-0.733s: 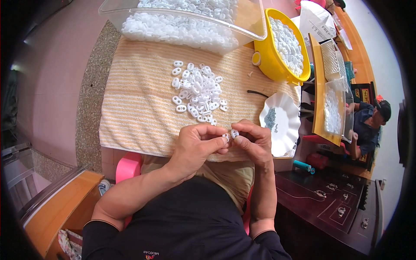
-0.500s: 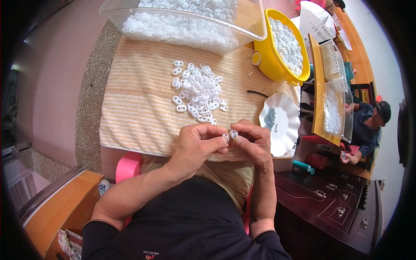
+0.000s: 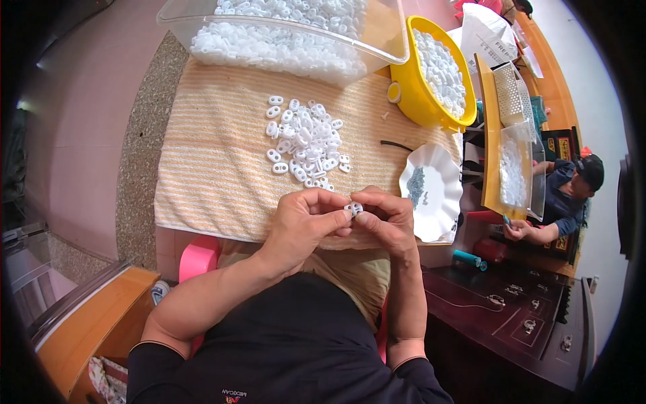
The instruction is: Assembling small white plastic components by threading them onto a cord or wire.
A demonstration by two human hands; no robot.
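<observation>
My left hand [image 3: 299, 219] and my right hand [image 3: 390, 222] meet low over the near edge of a striped towel [image 3: 215, 148]. Thumb and fingertips of each are pinched together. Between the fingertips sits a small white oval plastic piece with two holes [image 3: 357, 208], gripped by the right. The left pinches a small white plastic part [image 3: 348, 209] against it, mostly covered by fingers. Just beyond my hands lies a loose pile of similar white two-hole pieces [image 3: 313, 141]. To the right, a white scalloped plate [image 3: 444, 195] holds small grey-blue bits [image 3: 416, 185].
A clear bin [image 3: 383, 50] of white pieces stands at the far side, beside a yellow tub [image 3: 417, 101] holding more. A thin black strip [image 3: 397, 144] lies near the plate. At far right a person [image 3: 568, 188] works beside a clear tray [image 3: 513, 168].
My right hand has moved slightly left, bringing its white oval piece up against the part in my left hand. The person at right has stretched out a forearm.
</observation>
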